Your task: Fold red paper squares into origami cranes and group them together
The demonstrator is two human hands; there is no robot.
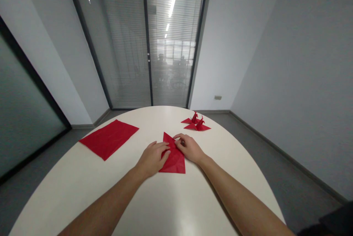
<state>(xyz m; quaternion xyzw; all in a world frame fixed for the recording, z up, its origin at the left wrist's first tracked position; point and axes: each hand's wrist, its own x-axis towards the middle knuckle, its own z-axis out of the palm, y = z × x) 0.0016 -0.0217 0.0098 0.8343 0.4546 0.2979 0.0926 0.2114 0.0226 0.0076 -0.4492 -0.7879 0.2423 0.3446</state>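
Folded red paper (175, 163) is lying on the tabletop (150, 206) under both hands. The left hand (152, 158) is resting spread fingers on it, its grip released; the right hand (192, 148) is curling at its upper right edge, though whether its grip is pinching I cannot tell. Two red origami cranes (199, 126) are standing beyond, a flat red sheet (109, 139) lying leftward.

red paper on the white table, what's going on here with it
A person is working on a partly folded piece of red paper with both bare hands. The left hand rests on its left side, while the right hand has its fingers at the upper right edge. A larger red sheet lies flat to the left on the white table, and two folded red paper birds sit beyond the right hand.
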